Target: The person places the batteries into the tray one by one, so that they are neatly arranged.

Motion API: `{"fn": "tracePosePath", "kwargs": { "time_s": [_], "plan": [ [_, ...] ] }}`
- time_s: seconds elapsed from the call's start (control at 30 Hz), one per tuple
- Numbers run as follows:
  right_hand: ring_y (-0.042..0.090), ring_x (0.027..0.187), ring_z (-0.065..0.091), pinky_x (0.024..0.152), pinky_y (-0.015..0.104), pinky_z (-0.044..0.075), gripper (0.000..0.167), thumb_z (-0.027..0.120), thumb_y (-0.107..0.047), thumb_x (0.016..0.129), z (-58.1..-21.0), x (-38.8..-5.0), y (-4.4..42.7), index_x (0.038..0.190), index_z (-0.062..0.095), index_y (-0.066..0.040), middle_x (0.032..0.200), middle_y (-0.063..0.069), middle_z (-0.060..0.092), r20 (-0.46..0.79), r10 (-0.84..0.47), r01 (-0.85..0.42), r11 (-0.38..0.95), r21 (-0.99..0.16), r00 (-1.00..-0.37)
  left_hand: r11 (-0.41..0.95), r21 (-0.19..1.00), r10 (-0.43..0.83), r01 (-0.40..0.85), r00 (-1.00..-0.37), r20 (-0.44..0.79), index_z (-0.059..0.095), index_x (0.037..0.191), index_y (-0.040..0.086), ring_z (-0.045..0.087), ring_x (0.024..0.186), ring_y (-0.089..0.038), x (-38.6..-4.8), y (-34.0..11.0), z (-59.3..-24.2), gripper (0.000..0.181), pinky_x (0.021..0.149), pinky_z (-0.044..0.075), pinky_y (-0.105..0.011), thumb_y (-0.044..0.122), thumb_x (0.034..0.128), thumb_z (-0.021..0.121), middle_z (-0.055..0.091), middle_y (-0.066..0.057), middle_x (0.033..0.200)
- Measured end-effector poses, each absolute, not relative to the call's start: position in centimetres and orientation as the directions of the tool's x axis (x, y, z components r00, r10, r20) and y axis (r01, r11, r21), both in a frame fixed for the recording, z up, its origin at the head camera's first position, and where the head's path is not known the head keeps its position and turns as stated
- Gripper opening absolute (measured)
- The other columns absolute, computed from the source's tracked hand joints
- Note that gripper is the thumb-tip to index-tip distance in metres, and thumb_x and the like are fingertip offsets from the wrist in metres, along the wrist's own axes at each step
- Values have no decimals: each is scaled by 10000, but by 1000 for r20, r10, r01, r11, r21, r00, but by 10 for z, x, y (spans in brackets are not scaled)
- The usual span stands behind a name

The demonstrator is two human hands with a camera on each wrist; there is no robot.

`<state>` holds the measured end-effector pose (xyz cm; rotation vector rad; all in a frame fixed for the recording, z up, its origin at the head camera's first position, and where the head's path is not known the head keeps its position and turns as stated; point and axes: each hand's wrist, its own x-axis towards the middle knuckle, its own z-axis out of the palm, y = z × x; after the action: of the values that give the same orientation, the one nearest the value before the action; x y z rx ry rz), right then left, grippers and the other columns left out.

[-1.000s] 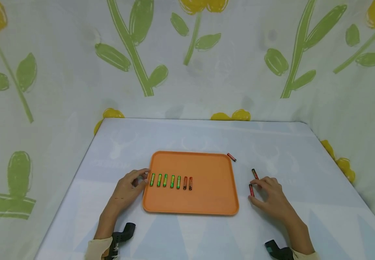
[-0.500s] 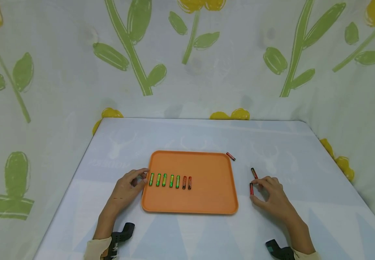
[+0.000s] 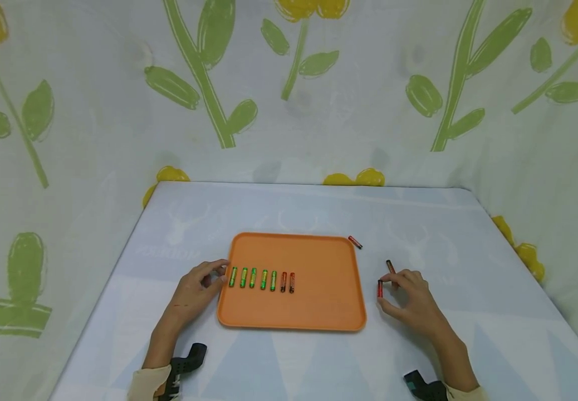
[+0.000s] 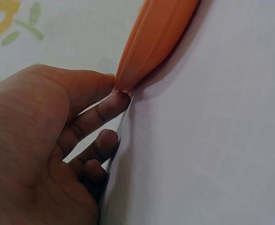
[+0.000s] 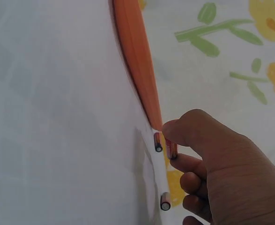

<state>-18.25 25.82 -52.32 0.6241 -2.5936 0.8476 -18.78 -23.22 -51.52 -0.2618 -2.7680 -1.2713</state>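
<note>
An orange tray (image 3: pixel 324 284) lies on the table. In the head view, my left hand (image 3: pixel 196 295) is at the tray's left edge, and the left wrist view shows its thumb and a finger pinching the rim (image 4: pixel 151 42). To the right of the tray, my right hand (image 3: pixel 411 303) pinches a red battery (image 3: pixel 380 288) upright between thumb and finger; the right wrist view shows this held battery (image 5: pixel 171 149) raised off the table. Several green batteries (image 3: pixel 253 278) stand in a row on the tray's left half, followed by two red batteries (image 3: pixel 283 282).
One loose red battery (image 3: pixel 355 242) lies by the tray's back right corner. Another dark-ended red battery (image 3: pixel 390 267) is just behind my right fingers. A pale patterned table (image 3: pixel 289 367) carries everything, with a flowered curtain (image 3: pixel 349 128) behind it.
My right hand has lifted the red battery and moved slightly left toward the tray with it. The left hand has stayed at the tray's edge.
</note>
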Motion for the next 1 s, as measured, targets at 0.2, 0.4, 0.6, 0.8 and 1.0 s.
{"fn": "tracePosePath", "kwargs": {
  "time_s": [0.2,0.4,0.6,0.8,1.0],
  "plan": [
    [134,938,391,741,371,247,394,874,-98,706,-523,-185,249,1054,695,-140,862,-53,507,419,-310,-500,712,-492,-854,636,749,117,186,-982,145,648,1332,136,483,803,-146,-188,-232,-516,362,699,412,-301,195,976,680,642,8,1054],
    [138,963,391,751,385,242,405,873,-100,721,-525,-189,240,1075,692,-174,887,-74,493,418,-329,-516,702,-491,-846,634,750,113,188,-982,151,647,1334,143,485,809,-151,-187,-231,-513,364,703,412,-306,186,975,681,646,9,1058],
    [137,949,386,753,400,233,384,865,-94,736,-522,-192,227,1076,694,-144,879,-65,480,424,-354,-542,674,-503,-834,643,745,107,176,-984,140,651,1327,142,483,803,-150,-187,-230,-512,359,696,412,-306,192,973,684,639,9,1045],
    [129,924,393,771,383,233,377,857,-105,740,-520,-195,214,1076,687,-117,888,-35,502,446,-379,-575,654,-491,-811,639,750,110,172,-985,132,644,1337,152,485,808,-156,-189,-231,-513,362,704,413,-313,200,980,675,637,18,1059],
    [131,906,393,792,323,271,388,857,-128,726,-516,-196,202,1076,697,-80,902,-42,515,475,-417,-623,632,-461,-775,633,755,108,171,-985,133,643,1343,157,489,813,-150,-189,-231,-514,372,714,418,-315,197,974,682,648,9,1076]
  ]
}}
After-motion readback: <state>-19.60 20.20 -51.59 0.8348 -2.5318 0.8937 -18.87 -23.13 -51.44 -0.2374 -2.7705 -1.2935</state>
